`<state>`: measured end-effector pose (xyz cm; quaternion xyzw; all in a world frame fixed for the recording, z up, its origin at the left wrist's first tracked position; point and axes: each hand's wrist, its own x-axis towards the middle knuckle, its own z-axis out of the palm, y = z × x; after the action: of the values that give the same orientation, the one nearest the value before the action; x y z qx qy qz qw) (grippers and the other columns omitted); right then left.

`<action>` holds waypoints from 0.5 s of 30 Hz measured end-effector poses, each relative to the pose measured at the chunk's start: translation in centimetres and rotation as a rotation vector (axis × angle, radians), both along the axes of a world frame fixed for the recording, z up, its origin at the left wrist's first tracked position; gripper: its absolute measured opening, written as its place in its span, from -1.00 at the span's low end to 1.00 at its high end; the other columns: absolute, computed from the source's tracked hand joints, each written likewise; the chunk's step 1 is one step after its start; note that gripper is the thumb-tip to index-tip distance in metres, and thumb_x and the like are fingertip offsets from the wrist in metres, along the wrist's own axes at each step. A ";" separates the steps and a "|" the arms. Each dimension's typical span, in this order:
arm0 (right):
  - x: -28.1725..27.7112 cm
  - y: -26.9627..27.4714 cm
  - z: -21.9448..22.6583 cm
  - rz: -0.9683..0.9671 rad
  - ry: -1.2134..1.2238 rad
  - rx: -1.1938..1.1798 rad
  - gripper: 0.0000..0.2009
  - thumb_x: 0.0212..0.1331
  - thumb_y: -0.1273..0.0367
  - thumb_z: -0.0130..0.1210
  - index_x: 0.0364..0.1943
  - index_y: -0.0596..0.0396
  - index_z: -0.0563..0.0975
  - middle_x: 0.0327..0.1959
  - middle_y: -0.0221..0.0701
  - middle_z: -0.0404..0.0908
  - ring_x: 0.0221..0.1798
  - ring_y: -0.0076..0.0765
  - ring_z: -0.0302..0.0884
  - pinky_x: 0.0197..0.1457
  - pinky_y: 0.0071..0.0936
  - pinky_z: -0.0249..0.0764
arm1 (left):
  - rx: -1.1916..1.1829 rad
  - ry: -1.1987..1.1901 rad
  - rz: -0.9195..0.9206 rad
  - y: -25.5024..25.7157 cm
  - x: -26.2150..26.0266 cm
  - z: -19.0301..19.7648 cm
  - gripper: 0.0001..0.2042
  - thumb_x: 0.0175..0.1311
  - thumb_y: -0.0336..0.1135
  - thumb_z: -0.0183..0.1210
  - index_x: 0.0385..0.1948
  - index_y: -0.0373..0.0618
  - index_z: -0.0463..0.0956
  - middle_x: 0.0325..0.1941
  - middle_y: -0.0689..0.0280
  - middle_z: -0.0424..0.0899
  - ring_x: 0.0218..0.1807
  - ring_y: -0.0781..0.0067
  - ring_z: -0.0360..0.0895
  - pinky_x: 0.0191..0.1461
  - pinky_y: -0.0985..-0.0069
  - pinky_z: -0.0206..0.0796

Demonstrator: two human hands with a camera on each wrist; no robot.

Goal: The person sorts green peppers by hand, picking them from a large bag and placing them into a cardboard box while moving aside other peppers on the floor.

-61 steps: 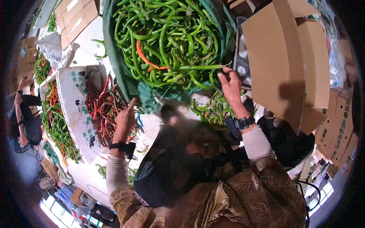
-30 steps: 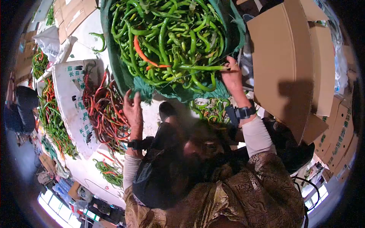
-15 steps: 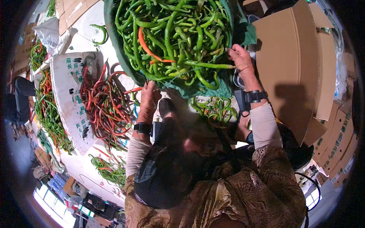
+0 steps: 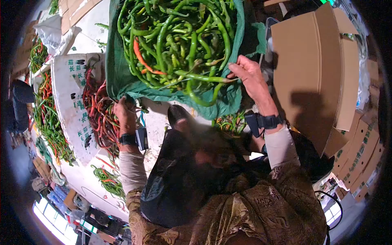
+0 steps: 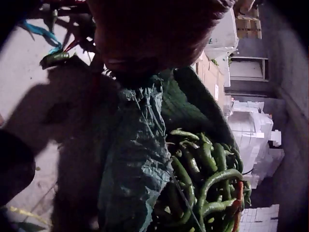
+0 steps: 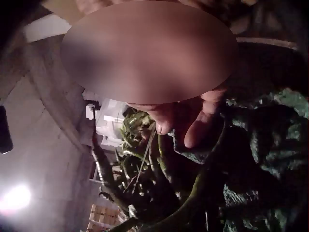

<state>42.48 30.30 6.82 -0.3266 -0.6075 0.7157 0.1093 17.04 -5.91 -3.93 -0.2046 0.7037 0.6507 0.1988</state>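
A green woven sack point(image 4: 175, 99) full of long green chili peppers point(image 4: 192, 36) stands in front of me, its mouth spread wide. One orange-red pepper point(image 4: 143, 59) lies among the green ones. At the sack's near left corner, my left hand point(image 4: 125, 113) grips the rim; in the left wrist view the cloth bunches under that hand point(image 5: 159, 36). My right hand point(image 4: 254, 79) pinches the rim at the near right, close to a green pepper's stem end. Green cloth shows below its fingertips point(image 6: 195, 133) in the right wrist view, where a blur covers most of the hand.
Dark red peppers point(image 4: 102, 118) lie heaped left of the sack, beside a white printed foam box point(image 4: 73, 102). Farther left is a row of mixed peppers point(image 4: 53, 122). An open cardboard box point(image 4: 300, 69) stands at the right. More green peppers point(image 4: 230, 122) lie near my feet.
My left hand has come from beside the sack to its near left corner and taken hold of the rim. My right hand holds the right rim. The sack has shifted left with its near edge spread.
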 end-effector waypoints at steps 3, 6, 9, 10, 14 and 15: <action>-0.8 -2.7 1.6 0.062 -0.015 0.064 -0.82 0.21 0.36 0.11 -0.42 0.21 0.50 -0.47 -0.47 0.58 -0.40 -0.62 0.51 -0.31 -0.58 0.47 | -0.253 0.100 -0.102 -0.1 -3.4 3.1 -0.94 0.13 -0.40 0.16 -0.48 -0.14 0.50 -0.62 0.40 0.46 -0.57 0.48 0.42 -0.49 0.49 0.22; -1.6 -5.5 2.9 0.140 -0.033 0.014 -0.80 0.21 0.36 0.11 -0.45 0.24 0.48 -0.56 -0.45 0.55 -0.44 -0.61 0.51 -0.35 -0.54 0.45 | -0.596 0.547 -0.451 -3.8 -8.7 2.0 -0.97 0.14 -0.43 0.11 -0.46 -0.14 0.49 -0.61 0.43 0.43 -0.56 0.50 0.39 -0.49 0.47 0.20; -0.5 -6.2 2.5 0.228 -0.031 0.030 -0.79 0.22 0.33 0.11 -0.45 0.20 0.47 -0.54 -0.49 0.50 -0.42 -0.65 0.46 -0.33 -0.56 0.45 | -0.929 0.999 -0.821 -6.3 -11.4 1.2 -0.97 0.14 -0.47 0.07 -0.45 -0.15 0.49 -0.60 0.46 0.40 -0.55 0.52 0.36 -0.49 0.46 0.18; 0.5 -5.7 1.1 0.215 -0.060 0.026 -0.79 0.23 0.32 0.10 -0.45 0.18 0.46 -0.54 -0.51 0.47 -0.42 -0.67 0.44 -0.32 -0.57 0.45 | -0.514 0.586 -0.456 -6.3 -11.2 0.7 -0.94 0.14 -0.47 0.06 -0.39 -0.18 0.50 -0.56 0.46 0.44 -0.53 0.53 0.37 -0.48 0.48 0.20; 3.9 -3.8 -2.4 -0.031 -0.203 -0.034 -0.79 0.21 0.30 0.11 -0.45 0.14 0.46 -0.51 -0.52 0.48 -0.45 -0.64 0.42 -0.31 -0.55 0.45 | -0.071 0.366 -0.153 -6.0 -7.7 1.3 -0.74 0.13 -0.48 0.06 -0.12 -0.19 0.50 -0.39 0.37 0.60 -0.53 0.60 0.45 -0.52 0.63 0.27; 4.4 -3.4 -2.7 -0.090 -0.302 -0.008 -0.80 0.20 0.30 0.12 -0.44 0.15 0.47 -0.51 -0.49 0.51 -0.47 -0.62 0.43 -0.31 -0.55 0.44 | -0.176 0.283 -0.197 -6.0 -6.3 2.2 -0.77 0.14 -0.47 0.07 -0.14 -0.17 0.50 -0.44 0.40 0.56 -0.57 0.63 0.39 -0.56 0.65 0.20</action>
<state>46.87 26.86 4.15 -0.4577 -0.5992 0.6552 0.0474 10.78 -11.91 -1.73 -0.0578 0.7956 0.5862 0.1419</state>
